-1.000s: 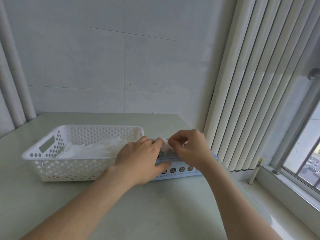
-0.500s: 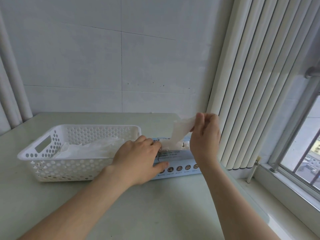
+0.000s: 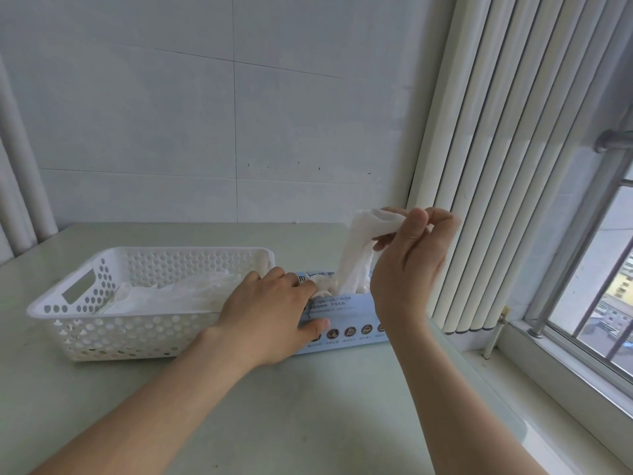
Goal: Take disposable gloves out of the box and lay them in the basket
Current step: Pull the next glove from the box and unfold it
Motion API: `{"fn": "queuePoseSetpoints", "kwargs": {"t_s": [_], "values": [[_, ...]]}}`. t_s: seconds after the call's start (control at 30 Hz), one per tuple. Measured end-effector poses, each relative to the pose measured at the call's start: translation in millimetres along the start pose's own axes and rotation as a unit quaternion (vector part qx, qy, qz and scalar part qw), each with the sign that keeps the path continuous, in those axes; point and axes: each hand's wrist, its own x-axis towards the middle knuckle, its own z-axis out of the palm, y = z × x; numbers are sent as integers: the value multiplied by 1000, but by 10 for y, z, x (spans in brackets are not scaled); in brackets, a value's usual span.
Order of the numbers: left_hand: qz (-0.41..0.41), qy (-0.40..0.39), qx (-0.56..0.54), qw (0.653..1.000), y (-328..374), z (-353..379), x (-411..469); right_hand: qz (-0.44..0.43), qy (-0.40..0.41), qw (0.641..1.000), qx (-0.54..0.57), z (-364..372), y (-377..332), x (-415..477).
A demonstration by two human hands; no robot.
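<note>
Right hand (image 3: 407, 269): higher above the box (image 3: 346, 323) than 0.5 s ago, fingers pinching the glove (image 3: 356, 258) top.
Glove: stretched up from the box slot, tail inside.
Left hand (image 3: 267, 313): grips the box's left end, pinning it to the bench (image 3: 308, 423).
Basket (image 3: 154, 255): just left of the box; several gloves laid, this 1 pending.
Obstacle: left hand crosses the path; blinds (image 3: 496, 166) right of the box.
</note>
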Motion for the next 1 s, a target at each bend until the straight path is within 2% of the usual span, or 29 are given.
{"fn": "queuePoseSetpoints", "kwargs": {"t_s": [0.23,0.33,0.43,0.53,0.6,0.73,0.83,1.0], "values": [[0,-12,14,1000,21,-39,-9,-49,-19,999,12,40,-101,2],[-17,13,-40,999,12,-103,-16,-78,-45,996,-9,51,-115,-43],[-39,121,-176,976,-3,-192,2,-84,-75,993,-23,78,-95,-74],[-35,228,-316,920,9,-279,1,-41,-120,992,-12,104,-57,-111],[-13,272,-341,900,-13,-308,16,-15,-160,987,-2,113,-45,-145],[9,357,-311,881,-55,-338,48,19,-218,975,33,121,-77,-216],[-9,362,-332,871,-65,-331,52,16,-254,966,46,114,-62,-246],[-60,325,-400,855,-94,-336,65,-11,-258,960,-107,151,57,-242]]}}
